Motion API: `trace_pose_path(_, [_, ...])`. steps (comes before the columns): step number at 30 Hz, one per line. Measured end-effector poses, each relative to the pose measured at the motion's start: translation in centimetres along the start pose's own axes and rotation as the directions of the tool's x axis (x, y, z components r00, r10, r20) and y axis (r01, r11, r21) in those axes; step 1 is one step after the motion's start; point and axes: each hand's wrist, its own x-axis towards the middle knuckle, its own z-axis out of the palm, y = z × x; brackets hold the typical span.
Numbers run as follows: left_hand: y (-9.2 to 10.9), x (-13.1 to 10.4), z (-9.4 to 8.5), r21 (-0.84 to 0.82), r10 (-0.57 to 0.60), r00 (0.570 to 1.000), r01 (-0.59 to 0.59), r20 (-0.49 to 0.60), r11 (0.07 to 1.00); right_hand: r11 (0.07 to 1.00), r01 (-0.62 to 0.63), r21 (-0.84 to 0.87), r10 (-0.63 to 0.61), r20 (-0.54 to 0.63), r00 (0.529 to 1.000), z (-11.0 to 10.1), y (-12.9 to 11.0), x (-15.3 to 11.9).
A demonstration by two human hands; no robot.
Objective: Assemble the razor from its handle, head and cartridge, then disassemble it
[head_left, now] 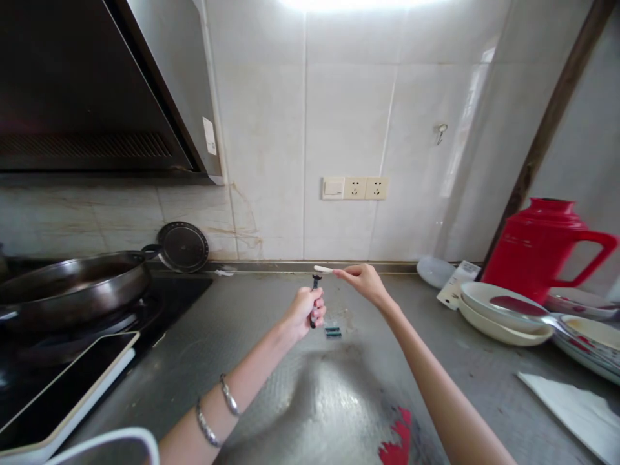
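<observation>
My left hand (306,309), fingers wrapped round it, holds a black razor handle (315,284) upright, its forked head pointing up. No blade shows on the head. Just above and to the right, my right hand (363,280) pinches the end of a thin white stick (323,269), which points left over the razor handle. A small gap seems to separate stick and head. On the counter to the right of my left hand lie two small dark green strips (332,332), perhaps razor blade cartridges.
A metal pan (77,287) sits on the black stove at left, with a white-edged tablet-like device (72,394) in front. At right stand a red thermos jug (537,252), stacked plates (504,329) and a white paper sheet (576,407). A tiled wall with sockets (365,188) closes the back.
</observation>
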Motion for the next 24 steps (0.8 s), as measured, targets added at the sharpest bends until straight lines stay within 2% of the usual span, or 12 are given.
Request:
trace_pose_path(4, [0.0, -0.1, 0.1, 0.003, 0.018, 1.0, -0.018, 0.022, 1.0, 1.0, 0.004, 0.03, -0.006, 0.054, 0.998, 0.1, 0.4, 0.0])
trace_pose_path(8, [0.0, -0.2, 0.1, 0.042, 0.05, 0.997, -0.052, 0.057, 0.998, 0.999, -0.046, 0.022, 0.047, -0.007, 0.999, -0.4, 1.1, 0.1])
trace_pose_path(11, [0.0, 0.2, -0.4, 0.121, 0.18, 0.979, -0.191, 0.094, 0.974, 0.992, -0.06, 0.115, 0.056, 0.041, 0.998, -1.8, 0.8, 0.0])
trace_pose_path(15, [0.2, 0.9, -1.7, 0.182, 0.425, 0.891, -0.45, 0.161, 0.875, 0.983, -0.056, 0.176, 0.036, 0.118, 0.992, -4.4, -1.2, -0.3])
trace_pose_path(18, [0.5, 0.9, -2.4, 0.252, 0.511, 0.833, -0.552, 0.213, 0.795, 0.989, -0.019, 0.149, 0.003, 0.108, 0.994, -5.7, -3.3, -0.8])
trace_pose_path(22, [0.8, 0.2, -2.3, 0.348, 0.502, 0.83, -0.558, 0.245, 0.753, 0.995, 0.06, 0.077, -0.067, 0.102, 0.993, -6.4, -5.4, -1.5])
trace_pose_path(24, [1.0, -0.1, -2.0, 0.377, 0.499, 0.83, -0.557, 0.248, 0.74, 0.995, 0.086, 0.05, -0.092, 0.139, 0.986, -6.8, -6.0, -1.8])
